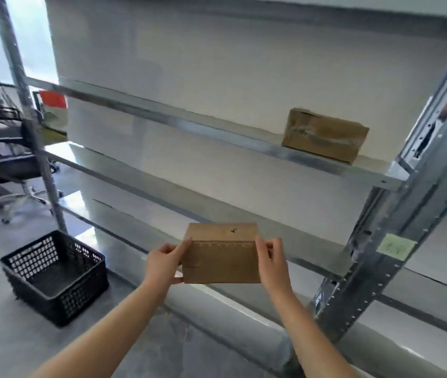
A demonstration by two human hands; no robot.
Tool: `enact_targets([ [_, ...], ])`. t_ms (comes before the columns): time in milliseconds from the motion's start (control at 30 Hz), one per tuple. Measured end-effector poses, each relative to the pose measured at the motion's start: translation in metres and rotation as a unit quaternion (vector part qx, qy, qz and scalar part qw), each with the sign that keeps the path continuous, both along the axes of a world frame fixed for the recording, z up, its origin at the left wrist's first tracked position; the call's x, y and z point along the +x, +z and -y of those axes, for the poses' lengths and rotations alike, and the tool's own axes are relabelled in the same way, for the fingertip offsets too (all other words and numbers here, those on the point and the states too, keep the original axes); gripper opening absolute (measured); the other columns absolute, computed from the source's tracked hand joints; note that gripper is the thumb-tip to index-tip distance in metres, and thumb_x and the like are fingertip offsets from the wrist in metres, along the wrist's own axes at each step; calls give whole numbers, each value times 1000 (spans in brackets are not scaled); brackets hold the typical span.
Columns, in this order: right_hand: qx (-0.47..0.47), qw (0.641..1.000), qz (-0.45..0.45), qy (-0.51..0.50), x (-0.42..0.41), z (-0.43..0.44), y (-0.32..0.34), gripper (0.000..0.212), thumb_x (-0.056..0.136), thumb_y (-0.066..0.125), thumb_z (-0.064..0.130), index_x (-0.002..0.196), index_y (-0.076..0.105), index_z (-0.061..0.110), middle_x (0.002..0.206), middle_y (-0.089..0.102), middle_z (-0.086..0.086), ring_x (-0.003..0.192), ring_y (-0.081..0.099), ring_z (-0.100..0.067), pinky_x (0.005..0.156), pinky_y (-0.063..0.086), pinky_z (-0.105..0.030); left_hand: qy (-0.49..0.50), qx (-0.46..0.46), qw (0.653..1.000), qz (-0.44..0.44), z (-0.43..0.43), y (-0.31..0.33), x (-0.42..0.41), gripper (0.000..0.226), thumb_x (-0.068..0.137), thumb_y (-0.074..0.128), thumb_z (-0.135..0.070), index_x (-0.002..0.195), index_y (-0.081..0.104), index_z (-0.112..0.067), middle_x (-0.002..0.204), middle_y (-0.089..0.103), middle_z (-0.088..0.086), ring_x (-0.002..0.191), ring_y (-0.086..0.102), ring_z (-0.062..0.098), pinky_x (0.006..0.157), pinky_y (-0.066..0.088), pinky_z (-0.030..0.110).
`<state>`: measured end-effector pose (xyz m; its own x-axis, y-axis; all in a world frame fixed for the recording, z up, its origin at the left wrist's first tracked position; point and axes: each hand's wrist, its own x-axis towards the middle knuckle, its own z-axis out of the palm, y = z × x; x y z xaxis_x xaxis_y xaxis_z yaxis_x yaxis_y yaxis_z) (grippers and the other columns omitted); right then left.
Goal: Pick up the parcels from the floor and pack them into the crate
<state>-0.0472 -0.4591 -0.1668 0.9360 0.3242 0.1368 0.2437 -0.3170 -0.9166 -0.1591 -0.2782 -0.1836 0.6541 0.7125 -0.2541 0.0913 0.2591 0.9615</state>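
A brown cardboard parcel [221,253] is held in the air in front of the metal shelving, gripped on both sides. My left hand [163,261] clasps its left edge and my right hand [272,261] clasps its right edge. A black perforated plastic crate [53,276] stands on the grey floor to the lower left, apart from the parcel, and looks bare inside. A second brown parcel [324,135] wrapped with clear tape rests on an upper shelf at the right.
Galvanised shelving [189,124] with several tiers fills the middle and right, with a thick upright post [396,227] bearing a pale sticky note. A black office chair [7,165] and a desk stand at the far left. Open grey floor lies around the crate.
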Motion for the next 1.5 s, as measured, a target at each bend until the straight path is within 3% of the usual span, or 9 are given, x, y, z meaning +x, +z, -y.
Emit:
enact_targets([
  [100, 49, 999, -19, 11, -12, -52, 11, 32, 97, 49, 46, 98, 47, 15, 96, 60, -5, 87, 60, -16, 73, 51, -28, 16, 3, 999, 30, -44, 1, -28, 27, 84, 72, -33, 97, 67, -10, 101, 69, 11, 98, 66, 27, 80, 59, 49],
  [267, 96, 983, -141, 68, -14, -138, 24, 33, 100, 44, 45, 119, 52, 19, 112, 63, -5, 100, 63, -15, 85, 54, -35, 51, 42, 993, 94, -116, -1, -68, 18, 82, 74, -8, 96, 62, -8, 92, 75, 3, 90, 70, 14, 77, 52, 23],
  [433, 72, 976, -163, 126, -26, -220, 32, 48, 101, 24, 55, 112, 64, 29, 109, 68, 4, 103, 61, -9, 89, 47, -31, 50, 91, 989, 109, -186, 0, -96, 36, 78, 71, 10, 102, 62, -16, 104, 72, 5, 107, 67, 22, 89, 55, 39],
  [533, 87, 969, -172, 151, -31, -264, 30, 49, 96, 29, 62, 117, 61, 31, 113, 67, 4, 107, 60, -12, 93, 47, -34, 69, 143, 981, 107, -221, 0, -109, 55, 76, 70, 13, 110, 64, -29, 112, 70, 0, 112, 63, 22, 98, 50, 47],
  [633, 96, 968, -169, 159, -36, -297, 21, 33, 95, 47, 54, 110, 58, 27, 113, 63, 1, 107, 59, -16, 93, 50, -36, 82, 173, 977, 94, -247, -3, -116, 56, 82, 70, 1, 118, 65, -41, 118, 67, -7, 115, 62, 15, 99, 50, 45],
  [767, 113, 960, -181, 180, -24, -326, 1, 21, 93, 62, 36, 108, 59, 21, 115, 63, -4, 109, 60, -20, 97, 51, -41, 139, 128, 977, 99, -270, 0, -110, 38, 96, 49, -6, 109, 71, -34, 118, 67, -5, 112, 61, 12, 93, 50, 30],
  [967, 129, 944, -196, 231, 27, -378, -21, 19, 88, 70, 13, 105, 63, 17, 113, 70, -2, 106, 66, -16, 96, 51, -37, 188, 140, 972, 27, -318, -8, -75, 31, 100, 45, -21, 103, 74, -31, 98, 74, -10, 103, 64, 13, 98, 48, 40],
  [1367, 124, 885, -258, 367, 144, -522, -36, 37, 73, 64, -25, 86, 48, 6, 116, 68, -6, 106, 66, -15, 66, 55, -18, 315, 8, 949, -27, -412, -13, 17, 43, 83, 64, -54, 82, 71, -12, 75, 72, 6, 70, 65, 16, 54, 49, 18],
  [1500, 103, 865, -257, 418, 156, -557, -38, 32, 77, 58, -24, 93, 56, 4, 115, 71, -2, 107, 66, -11, 77, 56, -24, 326, 33, 944, -38, -439, -21, 22, 48, 70, 71, -58, 96, 71, -18, 93, 74, 4, 91, 68, 20, 83, 56, 35],
])
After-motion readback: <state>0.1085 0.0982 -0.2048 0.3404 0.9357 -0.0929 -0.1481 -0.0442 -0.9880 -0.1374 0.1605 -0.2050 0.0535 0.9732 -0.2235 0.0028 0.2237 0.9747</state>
